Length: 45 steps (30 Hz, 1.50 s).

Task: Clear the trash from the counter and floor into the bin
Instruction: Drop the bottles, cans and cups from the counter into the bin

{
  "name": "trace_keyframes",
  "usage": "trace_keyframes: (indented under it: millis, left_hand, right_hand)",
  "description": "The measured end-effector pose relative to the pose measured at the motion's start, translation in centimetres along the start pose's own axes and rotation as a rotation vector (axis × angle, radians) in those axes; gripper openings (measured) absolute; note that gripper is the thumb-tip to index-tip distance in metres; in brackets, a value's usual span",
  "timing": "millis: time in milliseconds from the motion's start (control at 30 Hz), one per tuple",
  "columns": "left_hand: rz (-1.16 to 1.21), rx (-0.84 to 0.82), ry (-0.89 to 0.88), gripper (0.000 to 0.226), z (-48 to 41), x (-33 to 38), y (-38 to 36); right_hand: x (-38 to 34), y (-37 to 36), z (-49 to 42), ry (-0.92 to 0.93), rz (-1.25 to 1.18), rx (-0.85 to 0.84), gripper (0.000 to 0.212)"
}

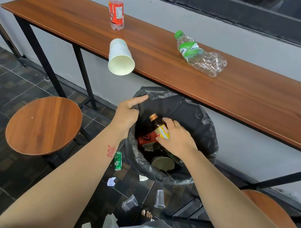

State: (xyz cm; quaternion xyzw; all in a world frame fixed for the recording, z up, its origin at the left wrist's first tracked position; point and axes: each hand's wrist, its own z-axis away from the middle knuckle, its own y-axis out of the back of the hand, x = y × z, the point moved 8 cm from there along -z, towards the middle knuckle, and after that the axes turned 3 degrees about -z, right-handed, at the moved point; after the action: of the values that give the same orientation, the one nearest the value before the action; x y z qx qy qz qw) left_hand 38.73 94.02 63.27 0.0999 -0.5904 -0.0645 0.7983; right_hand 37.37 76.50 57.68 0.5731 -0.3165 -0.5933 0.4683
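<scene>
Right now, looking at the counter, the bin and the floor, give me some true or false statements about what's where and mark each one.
1. The right hand holds a brown bottle over the bin. True.
2. The paper cup stands upright on the counter. False: it lies on its side at the edge.
3. A green can lies on the floor. True.
4. The red-label bottle lies flat. False: it stands upright.
5. The left hand grips the bin liner's rim. True.

The right hand [178, 138] holds a brown bottle [158, 126] over the lined bin [200, 117] while the left hand [127, 113] grips its rim.
</scene>
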Motion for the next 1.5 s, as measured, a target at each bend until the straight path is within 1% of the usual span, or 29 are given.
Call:
trace_keyframes:
  millis: [133,200,233,300,367,433,567,667,733,767,833,933,1033,1133,1267,1400,1500]
  left_hand:
    - [-0.021,-0.029,-0.025,0.07,0.5,0.1,-0.3]
    - [-0.019,-0.034,-0.028,0.07,0.4,0.0,-0.3]
    - [-0.015,-0.032,-0.022,0.07,0.3,-0.2,-0.4]
    - [0.013,-0.014,0.008,0.07,0.2,-0.6,-0.3]
    - [0.048,0.01,0.038,0.069,0.0,-1.1,-0.1]
    - [0.065,0.037,0.032,0.07,-0.3,-1.4,0.1]
    - [0.071,0.06,0.027,0.07,-1.3,-1.7,0.1]
    - [0.066,0.052,0.028,0.07,-2.2,-1.9,-0.4]
    - [0.067,0.061,0.032,0.071,-2.8,-2.1,-0.5]
    - [0.072,0.065,0.038,0.071,-3.1,-2.2,-0.6]
    - [0.089,0.068,0.046,0.07,-3.6,-2.2,-0.8]
    - [0.096,0.074,0.064,0.069,-4.6,-2.2,-1.1]
    - [0.089,0.085,0.073,0.07,-5.6,-2.2,-1.3]
    - [0.082,0.093,0.08,0.07,-6.3,-2.0,-1.4]
    - [0.08,0.101,0.085,0.069,-6.9,-1.5,-1.5]
    - [0.076,0.104,0.082,0.067,-7.0,-1.2,-1.9]
    - [0.09,0.121,0.082,0.068,-7.0,-1.6,-1.9]
  right_hand:
    - [0.1,-1.5,-0.2,-0.019,0.083,-0.017,0.07]
    - [0.1,-0.9,-0.1,0.0,0.144,0.049,0.065]
    - [-0.1,0.0,0.1,0.025,0.18,0.127,0.063]
    - [-0.4,2.6,0.7,0.087,0.237,0.339,0.057]
    - [-0.4,5.8,1.6,0.13,0.245,0.586,0.05]
    - [0.0,8.6,2.2,0.145,0.24,0.771,0.046]
    - [0.6,13.3,2.1,0.147,0.193,1.002,0.047]
    - [1.0,16.2,1.0,0.104,0.202,1.11,0.046]
    - [1.7,17.8,-0.3,0.037,0.199,1.121,0.049]
    - [2.3,18.4,-1.1,-0.005,0.197,1.096,0.052]
    - [3.5,19.0,-3.0,-0.073,0.186,1.001,0.061]
    - [5.0,19.3,-5.9,-0.124,0.14,0.856,0.072]
    - [5.8,19.2,-8.1,-0.164,0.153,0.747,0.077]
    - [6.4,19.0,-9.8,-0.192,0.172,0.68,0.079]
    - [7.0,18.7,-11.4,-0.209,0.094,0.625,0.076]
    - [7.1,18.8,-11.5,-0.152,-0.011,0.637,0.059]
    - [7.0,18.9,-11.1,-0.128,-0.038,0.658,0.055]
